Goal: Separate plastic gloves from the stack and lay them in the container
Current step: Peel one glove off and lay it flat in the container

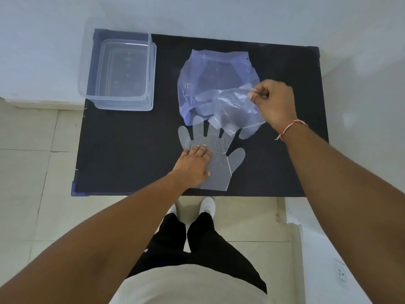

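Head view: right hand (272,104) pinches a lifted glove (234,108); flat left hand (192,164) presses the stack (219,159)

Left hand (192,164) hides glove stack (215,159) edge.

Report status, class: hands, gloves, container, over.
Left hand flat, pinning glove stack. Right hand pinching one lifted glove. Container holds no gloves, path unobstructed.

Left hand (194,163) pressed flat, fingers extended; right hand (272,102) pinched closed.
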